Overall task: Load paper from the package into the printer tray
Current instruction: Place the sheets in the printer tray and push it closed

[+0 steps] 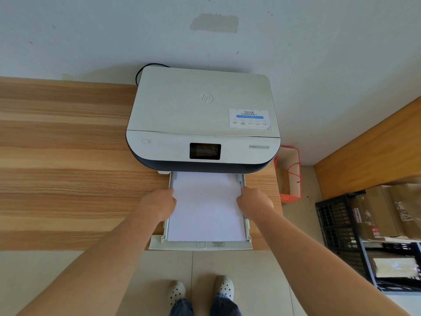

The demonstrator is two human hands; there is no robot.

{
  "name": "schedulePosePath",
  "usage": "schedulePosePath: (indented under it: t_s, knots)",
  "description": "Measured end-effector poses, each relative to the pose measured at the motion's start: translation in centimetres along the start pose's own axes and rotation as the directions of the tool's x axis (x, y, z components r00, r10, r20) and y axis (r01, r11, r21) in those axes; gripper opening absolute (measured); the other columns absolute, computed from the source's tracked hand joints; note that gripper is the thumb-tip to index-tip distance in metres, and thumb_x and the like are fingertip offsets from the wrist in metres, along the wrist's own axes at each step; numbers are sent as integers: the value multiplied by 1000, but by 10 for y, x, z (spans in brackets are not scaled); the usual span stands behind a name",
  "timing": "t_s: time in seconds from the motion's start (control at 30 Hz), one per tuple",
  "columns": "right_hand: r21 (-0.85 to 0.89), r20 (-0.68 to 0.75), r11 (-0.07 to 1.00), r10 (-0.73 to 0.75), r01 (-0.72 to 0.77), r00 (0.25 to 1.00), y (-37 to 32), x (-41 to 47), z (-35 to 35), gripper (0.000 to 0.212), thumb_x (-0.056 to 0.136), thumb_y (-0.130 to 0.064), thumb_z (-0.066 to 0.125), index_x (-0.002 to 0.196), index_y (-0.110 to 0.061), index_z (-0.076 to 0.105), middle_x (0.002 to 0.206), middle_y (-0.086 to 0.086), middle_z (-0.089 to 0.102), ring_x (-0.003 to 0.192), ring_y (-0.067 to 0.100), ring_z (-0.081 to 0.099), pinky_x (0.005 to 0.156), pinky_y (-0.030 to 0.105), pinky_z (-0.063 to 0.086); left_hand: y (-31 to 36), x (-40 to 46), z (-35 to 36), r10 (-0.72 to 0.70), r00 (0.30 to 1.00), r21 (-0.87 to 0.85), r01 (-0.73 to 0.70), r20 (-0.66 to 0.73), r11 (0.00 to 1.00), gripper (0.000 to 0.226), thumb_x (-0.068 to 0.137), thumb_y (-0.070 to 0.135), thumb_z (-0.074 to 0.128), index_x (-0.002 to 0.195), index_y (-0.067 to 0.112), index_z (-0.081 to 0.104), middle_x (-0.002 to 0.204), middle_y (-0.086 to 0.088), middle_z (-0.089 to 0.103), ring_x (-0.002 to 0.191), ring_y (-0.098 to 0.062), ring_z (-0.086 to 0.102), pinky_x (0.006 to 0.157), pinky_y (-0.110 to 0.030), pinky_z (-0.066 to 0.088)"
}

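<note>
Head view: clean white paper (206,208) lies flat in tray (200,246); both hands curled, gripping its sides.

Wood-grain tabletop (63,156) is carrying one white printer (202,117), sitting just beyond the fingers (170,193) against the wall. Printer's pulled-out tray (200,245) is holding white paper (206,208) between the fingers of both hands, its front lip overhanging the tabletop edge. Tabletop left of the fingers is showing bare wood.
</note>
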State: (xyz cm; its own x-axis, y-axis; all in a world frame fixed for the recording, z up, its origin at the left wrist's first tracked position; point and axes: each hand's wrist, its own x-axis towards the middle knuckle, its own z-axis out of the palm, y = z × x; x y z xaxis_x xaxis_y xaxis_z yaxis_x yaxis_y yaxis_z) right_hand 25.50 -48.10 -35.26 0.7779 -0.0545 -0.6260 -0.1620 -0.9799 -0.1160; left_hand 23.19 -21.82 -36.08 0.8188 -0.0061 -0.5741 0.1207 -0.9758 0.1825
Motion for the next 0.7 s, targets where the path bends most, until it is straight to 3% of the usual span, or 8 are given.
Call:
schedulePosePath:
  t_s: [0.13,0.2,0.33,0.4,0.5,0.6,0.7]
  knots:
    - [-7,-98,998,-67,67,993,3,-5,0,25,94,-18,36,106,-8,55,87,10,54,89,35,61,67,41,45,-3,-6,-3,50,999,45,-50,-1,998,26,101,27,31,113,15,50,86,2,57,74,-11,53,59,-27,38]
    - [-66,-95,995,-86,80,992,5,-9,-1,23,96,-16,36,109,-10,54,90,10,56,84,33,60,64,39,46,-2,-11,-3,53,998,42,-52,-29,998,28,100,35,31,112,16,48,86,1,59,73,-12,54,60,-29,39]
    - [7,-182,990,-139,143,973,13,-23,2,25,98,-29,35,107,-14,53,88,4,57,74,24,58,59,34,49,3,-28,-5,153,966,117,-131,-209,984,25,97,41,37,98,18,48,79,2,57,68,-14,54,58,-29,45]
    - [-26,-211,968,-249,250,945,16,-35,8,28,98,-37,39,109,-16,54,98,3,60,81,22,60,69,37,54,6,-39,0,260,931,130,-234,-254,964,24,96,42,41,98,19,49,87,3,57,74,-14,53,60,-27,42]
    - [-72,-183,903,-429,423,885,22,-56,25,38,94,-50,45,117,-21,52,118,-2,57,105,18,55,92,33,45,5,-54,23,436,860,181,-400,-264,899,36,92,48,42,108,18,54,103,3,56,94,-17,52,72,-28,42]
    - [-183,-135,834,-546,521,827,28,-69,45,59,85,-66,46,130,-28,42,134,-3,44,125,19,40,107,37,31,4,-68,48,540,814,294,-473,-214,830,57,81,64,38,116,21,52,117,2,53,110,-21,48,91,-35,42]
    - [-271,-109,790,-593,551,797,29,-75,62,79,75,-76,47,139,-33,30,149,-1,28,137,23,26,113,45,22,5,-77,63,528,842,372,-456,-115,808,77,75,71,44,136,24,38,147,-2,31,135,-24,24,111,-43,20]
